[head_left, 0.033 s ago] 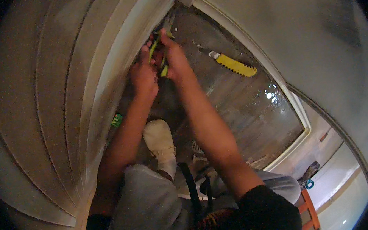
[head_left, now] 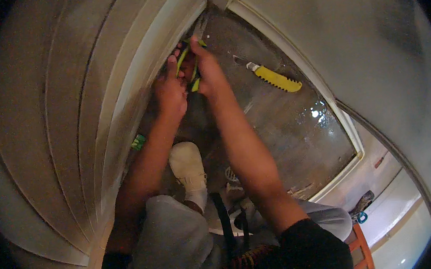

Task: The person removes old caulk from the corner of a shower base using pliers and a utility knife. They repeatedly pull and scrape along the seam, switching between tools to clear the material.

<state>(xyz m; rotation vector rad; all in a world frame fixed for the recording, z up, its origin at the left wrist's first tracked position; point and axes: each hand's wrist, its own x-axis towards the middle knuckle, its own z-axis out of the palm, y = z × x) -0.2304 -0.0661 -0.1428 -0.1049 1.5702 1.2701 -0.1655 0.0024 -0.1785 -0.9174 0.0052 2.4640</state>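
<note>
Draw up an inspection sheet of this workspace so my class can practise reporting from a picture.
Surface: dark, scuffed floor with a glossy patch of reflected light at right.
Job's things: yellow-green and dark item, held; type unclear.
Clutter: yellow-handled utility knife lying loose, blade exposed; small green object beside the left wall.
Grippers: bare left hand and right hand, both closed on the held item.
Cables: nothing seen.
Surroundings: grooved wall at left; orange frame lower right.
</note>
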